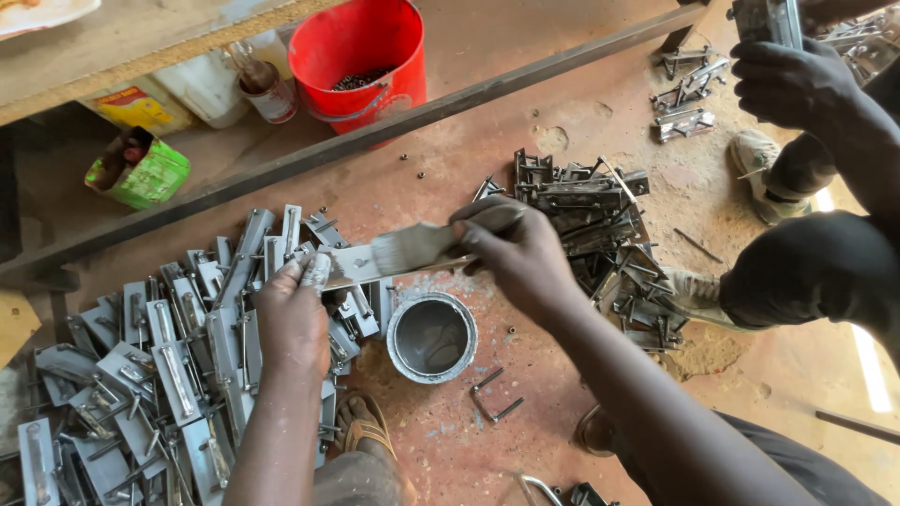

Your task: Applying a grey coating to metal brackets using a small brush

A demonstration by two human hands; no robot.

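Silver-grey paint coats nearly everything down here, and the left hand (292, 314) has its fingers pinched tight on one flat metal bracket (349, 265), holding it level above the floor. The right hand (517, 251) comes in from the other side, fingers wrapped firmly round the handle of a flat paintbrush (412, 245), and the bristles lie right on the bracket's far end. Just below the two hands sits a small round paint tin (431, 337), open, grey paint inside, standing on the reddish floor (562, 394). To the left spreads a wide heap of painted brackets (150, 375), pale and silvery, overlapping one another. On the right, beyond the brush hand, lies a darker pile of bare brackets (600, 234). A bent U-shaped rod (492, 394) lies near the tin. Up top stands a red bucket (361, 56), with a green carton (141, 169) well off to its left behind a long steel bar (375, 136). At the upper right another person's dark hand (787, 80) grips a metal piece (767, 19), and a sandalled foot (366, 426) shows at the bottom, just beside the painted heap.
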